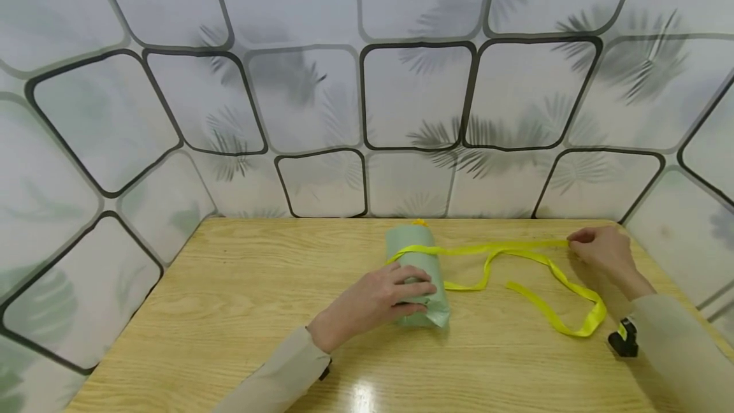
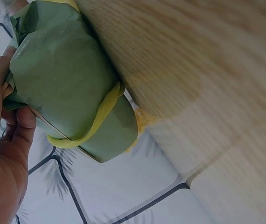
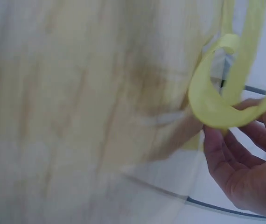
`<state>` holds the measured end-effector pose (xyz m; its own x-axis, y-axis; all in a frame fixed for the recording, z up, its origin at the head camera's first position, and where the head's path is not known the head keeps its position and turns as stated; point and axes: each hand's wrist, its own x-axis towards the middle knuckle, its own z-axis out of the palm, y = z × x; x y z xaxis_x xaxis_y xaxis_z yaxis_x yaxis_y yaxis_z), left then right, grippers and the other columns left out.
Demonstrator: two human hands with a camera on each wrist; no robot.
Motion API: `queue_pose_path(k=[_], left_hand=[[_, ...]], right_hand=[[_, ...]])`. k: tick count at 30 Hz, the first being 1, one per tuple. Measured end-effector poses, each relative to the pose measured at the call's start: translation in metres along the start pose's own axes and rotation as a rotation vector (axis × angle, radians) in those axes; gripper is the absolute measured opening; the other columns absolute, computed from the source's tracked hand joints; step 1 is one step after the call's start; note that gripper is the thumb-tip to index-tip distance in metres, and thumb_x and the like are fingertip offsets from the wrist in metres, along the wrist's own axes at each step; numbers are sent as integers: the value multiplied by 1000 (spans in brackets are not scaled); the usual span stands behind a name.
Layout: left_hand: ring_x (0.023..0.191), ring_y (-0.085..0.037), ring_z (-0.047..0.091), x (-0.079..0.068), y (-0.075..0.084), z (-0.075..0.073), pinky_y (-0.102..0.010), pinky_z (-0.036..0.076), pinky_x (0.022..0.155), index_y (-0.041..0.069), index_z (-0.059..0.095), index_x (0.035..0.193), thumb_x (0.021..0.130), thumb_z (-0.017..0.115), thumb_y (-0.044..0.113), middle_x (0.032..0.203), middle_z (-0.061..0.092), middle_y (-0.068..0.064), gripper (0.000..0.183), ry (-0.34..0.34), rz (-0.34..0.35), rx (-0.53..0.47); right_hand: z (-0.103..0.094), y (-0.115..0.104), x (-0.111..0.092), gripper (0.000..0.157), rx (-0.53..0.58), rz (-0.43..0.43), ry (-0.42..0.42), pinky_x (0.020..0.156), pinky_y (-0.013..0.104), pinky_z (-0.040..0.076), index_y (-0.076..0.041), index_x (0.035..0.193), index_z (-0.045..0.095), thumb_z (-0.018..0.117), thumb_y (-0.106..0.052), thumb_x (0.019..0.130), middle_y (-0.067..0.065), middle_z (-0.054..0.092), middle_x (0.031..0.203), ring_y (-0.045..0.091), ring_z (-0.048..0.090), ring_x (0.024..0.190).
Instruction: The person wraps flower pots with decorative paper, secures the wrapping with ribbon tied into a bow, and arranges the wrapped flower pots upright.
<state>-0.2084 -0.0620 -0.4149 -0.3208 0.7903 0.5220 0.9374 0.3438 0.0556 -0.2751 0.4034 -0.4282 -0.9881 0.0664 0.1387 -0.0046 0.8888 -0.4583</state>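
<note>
A bundle wrapped in pale green paper (image 1: pixel 414 244) lies on the table, a bit of yellow-orange (image 1: pixel 420 222) showing at its far end. My left hand (image 1: pixel 378 298) grips the near part of it; in the left wrist view, thumb and fingers (image 2: pixel 24 126) hold the paper's folded edge. A yellow ribbon (image 1: pixel 470 250) passes around the bundle's middle and trails to the right. My right hand (image 1: pixel 609 253) pinches one length of this ribbon between thumb and fingertips, pulled nearly straight. The other length curls loosely on the table.
The wooden table (image 1: pixel 229 311) meets a patterned curtain-like backdrop (image 1: pixel 413 94) at its back and sides. A black device (image 1: pixel 624 338) sits at my right wrist, by the sleeve (image 1: pixel 671 330). The loose ribbon tail lies near that forearm.
</note>
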Motion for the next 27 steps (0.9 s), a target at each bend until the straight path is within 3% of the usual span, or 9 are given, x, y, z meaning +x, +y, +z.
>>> queue_pose_path(k=[3, 6, 8, 11, 13, 15, 18, 20, 27], left_hand=[[105, -11, 64, 0, 1, -1, -18, 54, 88, 18, 73, 124, 90, 79, 25, 123, 68, 3, 35, -2, 0, -4], [106, -11, 64, 0, 1, -2, -19, 54, 89, 17, 73, 124, 91, 79, 25, 123, 67, 2, 35, -9, 7, 1], [107, -11, 64, 1, 1, -2, -19, 54, 90, 17, 73, 124, 91, 79, 24, 124, 67, 2, 35, -17, 8, 3], [107, -11, 63, 1, 2, -3, -19, 54, 91, 17, 72, 125, 91, 79, 24, 124, 67, 2, 35, -22, 8, 4], [108, -11, 63, 0, 2, -2, -19, 54, 91, 17, 72, 125, 91, 79, 25, 124, 66, 2, 35, -21, 6, -1], [108, -11, 63, 0, 2, -2, -19, 54, 91, 17, 72, 125, 91, 79, 25, 124, 66, 2, 35, -23, 1, -9], [109, -11, 63, 0, 2, -2, -19, 53, 92, 17, 72, 126, 91, 78, 25, 125, 66, 2, 36, -29, -11, -22], [110, -11, 63, 0, 3, -3, -19, 54, 92, 17, 71, 126, 91, 78, 24, 125, 66, 2, 36, -35, -20, -28], [110, -12, 63, 1, 3, -5, -19, 54, 92, 17, 71, 127, 92, 77, 26, 126, 66, 2, 37, -39, -14, -14]], right_hand=[[-2, -2, -3, 38, -19, -16, -48, 56, 31, 46, 13, 118, 67, 62, -16, 93, 27, 75, 89, 19, 63, 57], [-6, -10, -11, 43, -41, -44, -69, 46, 30, 40, 13, 125, 63, 59, -16, 93, 36, 71, 101, 16, 49, 45], [-10, -20, -18, 38, -47, -90, -83, 45, 27, 38, 10, 122, 65, 61, -15, 93, 33, 72, 97, 13, 50, 47], [-15, -35, -33, 22, -60, -208, -138, 52, 28, 48, 0, 109, 74, 69, -16, 95, 22, 75, 98, 13, 61, 60], [-16, -44, -44, 15, -52, -305, -242, 60, 26, 53, -9, 103, 76, 73, -20, 95, 6, 76, 92, 9, 68, 73], [-16, -51, -55, 16, -9, -360, -391, 62, 23, 53, -13, 104, 76, 74, -26, 95, -5, 73, 91, 1, 64, 72], [-15, -56, -66, 27, 21, -393, -588, 63, 23, 53, -10, 109, 74, 76, -31, 93, -6, 70, 93, -3, 61, 73], [-15, -57, -71, 34, 19, -385, -648, 63, 24, 54, -6, 112, 71, 78, -32, 90, -2, 69, 94, -1, 62, 74], [-6, -49, -82, 32, -3, -424, -564, 60, 23, 50, -5, 107, 67, 83, -21, 84, -9, 64, 82, -5, 56, 70]])
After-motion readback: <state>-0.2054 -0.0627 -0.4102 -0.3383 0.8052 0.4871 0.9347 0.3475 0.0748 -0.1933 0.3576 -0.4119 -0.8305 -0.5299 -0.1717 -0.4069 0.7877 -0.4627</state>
